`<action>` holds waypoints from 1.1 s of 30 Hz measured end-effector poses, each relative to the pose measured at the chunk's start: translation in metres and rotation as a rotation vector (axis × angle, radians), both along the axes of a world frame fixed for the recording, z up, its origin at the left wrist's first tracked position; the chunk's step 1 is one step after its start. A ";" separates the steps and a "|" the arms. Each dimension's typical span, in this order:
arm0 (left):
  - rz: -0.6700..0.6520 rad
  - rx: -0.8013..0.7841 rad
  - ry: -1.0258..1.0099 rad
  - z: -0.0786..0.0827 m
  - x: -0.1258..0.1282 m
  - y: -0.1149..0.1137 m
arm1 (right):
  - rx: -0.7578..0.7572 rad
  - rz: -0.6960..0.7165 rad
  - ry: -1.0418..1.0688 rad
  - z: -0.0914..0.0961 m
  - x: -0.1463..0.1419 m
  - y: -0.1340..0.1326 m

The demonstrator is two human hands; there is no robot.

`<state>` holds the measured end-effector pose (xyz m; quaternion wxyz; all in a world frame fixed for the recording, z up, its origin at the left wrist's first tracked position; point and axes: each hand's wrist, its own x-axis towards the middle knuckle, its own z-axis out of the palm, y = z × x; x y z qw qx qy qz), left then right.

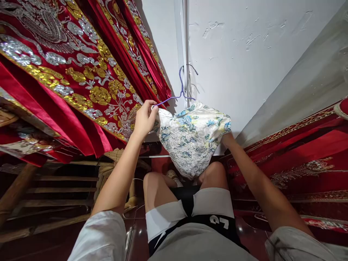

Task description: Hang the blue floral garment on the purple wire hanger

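Observation:
A purple hanger [181, 87] hangs by its hook on a narrow white vertical strip against the wall. A white garment with blue and yellow flowers [193, 134] is partly on it, covering the hanger's right arm. My left hand [146, 117] is closed around the left end of the hanger, beside the garment's pale left shoulder edge. On the other side, my right hand [226, 140] goes up beneath the garment's right sleeve, so its fingers are hidden. The garment's lower part drapes down between my knees.
Red cloths with gold and silver embroidery [100, 94] hang at the left. Below them stands a bamboo chair [62, 190]. More red embroidered fabric [304, 170] lies at the right, below a greyish translucent sheet [296, 87]. The white wall [231, 72] has peeling patches.

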<state>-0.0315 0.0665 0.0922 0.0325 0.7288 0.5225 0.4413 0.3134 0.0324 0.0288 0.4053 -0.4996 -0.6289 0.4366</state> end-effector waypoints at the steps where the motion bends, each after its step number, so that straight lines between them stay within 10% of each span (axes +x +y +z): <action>1: 0.014 -0.012 -0.021 -0.002 -0.002 -0.001 | 0.013 -0.044 0.042 -0.004 0.004 0.002; 5: 0.054 -0.012 -0.047 -0.005 -0.002 -0.004 | 0.158 -0.231 0.265 -0.001 0.017 0.017; 11: 0.089 0.039 -0.058 0.008 0.012 0.004 | 0.363 -0.311 0.315 0.054 -0.003 0.017; 14: 0.114 0.070 -0.200 -0.001 0.012 0.010 | 0.306 -0.035 0.218 0.075 -0.023 -0.027; 18: 0.081 0.148 -0.626 -0.022 0.014 0.008 | 0.243 0.766 -0.108 0.080 -0.040 -0.089; 20: 0.007 0.078 -0.854 -0.027 0.025 0.001 | 0.301 0.859 -0.207 0.073 -0.045 -0.098; 27: -0.627 -0.638 -1.306 -0.009 0.097 -0.036 | 0.706 0.206 -0.522 0.009 -0.067 -0.059; 33: -0.827 -0.784 -1.220 -0.027 0.100 -0.056 | 0.656 -0.078 -0.534 -0.022 -0.058 -0.059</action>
